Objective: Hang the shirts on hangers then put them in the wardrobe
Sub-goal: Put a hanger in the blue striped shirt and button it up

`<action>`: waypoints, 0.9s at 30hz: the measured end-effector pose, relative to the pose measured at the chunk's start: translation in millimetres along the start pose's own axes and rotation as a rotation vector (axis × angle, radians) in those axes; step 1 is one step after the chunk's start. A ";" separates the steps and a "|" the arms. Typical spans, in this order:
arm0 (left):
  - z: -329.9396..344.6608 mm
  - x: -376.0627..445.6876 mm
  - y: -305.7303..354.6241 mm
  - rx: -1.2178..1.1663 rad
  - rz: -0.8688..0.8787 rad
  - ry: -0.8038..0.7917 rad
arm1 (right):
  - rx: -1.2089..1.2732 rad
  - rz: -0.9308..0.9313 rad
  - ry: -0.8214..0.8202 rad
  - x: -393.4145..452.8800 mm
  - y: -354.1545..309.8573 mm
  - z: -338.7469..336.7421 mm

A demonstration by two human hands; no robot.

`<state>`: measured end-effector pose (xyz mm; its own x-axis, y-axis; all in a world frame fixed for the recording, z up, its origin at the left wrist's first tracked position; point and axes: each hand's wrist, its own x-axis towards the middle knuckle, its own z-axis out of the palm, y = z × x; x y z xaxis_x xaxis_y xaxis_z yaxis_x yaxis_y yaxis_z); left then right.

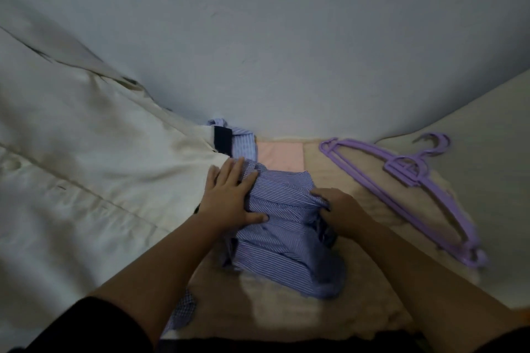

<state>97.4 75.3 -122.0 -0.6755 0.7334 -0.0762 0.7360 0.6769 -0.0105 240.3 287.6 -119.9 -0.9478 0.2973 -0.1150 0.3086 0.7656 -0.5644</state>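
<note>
On bed: one striped shirt [282, 218] | left hand [229, 195] flat, right hand [338, 209] grip pinching it | two hangers [413, 180]

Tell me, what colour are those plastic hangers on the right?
The plastic hangers are light purple, seen clearly in the head view.

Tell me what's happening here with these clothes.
A person is working on a blue striped shirt that lies bunched on a beige blanket. The left hand rests flat on the shirt with its fingers spread, while the right hand grips a fold of the fabric. The purple hangers lie untouched to the right, so nothing is hung yet. A white shirt is spread out to the left, and a folded pink cloth lies behind the striped shirt.
</note>
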 end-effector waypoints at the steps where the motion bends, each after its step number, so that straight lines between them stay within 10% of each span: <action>1: 1.4 1.3 6.7 -0.007 0.012 -0.004 | -0.015 0.011 0.013 -5.6 9.9 -7.0; 9: 4.1 5.4 41.4 -0.095 0.113 -0.059 | -0.315 0.190 0.047 -23.4 66.4 -39.4; 19: 1.9 -5.0 3.8 -0.411 0.061 -0.100 | -0.356 -0.020 -0.024 -5.9 2.2 2.0; 23: 8.2 -8.2 -3.6 -0.390 0.079 -0.044 | -0.338 -0.018 0.414 -2.9 11.7 -0.6; 27: 13.2 -13.8 -4.7 -0.330 0.109 0.044 | -0.440 0.228 0.277 -8.9 13.0 -18.6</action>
<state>103.8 61.2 -134.1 -0.6002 0.7997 -0.0160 0.7549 0.5730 0.3191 254.3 305.6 -111.0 -0.8151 0.5764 0.0582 0.5638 0.8123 -0.1495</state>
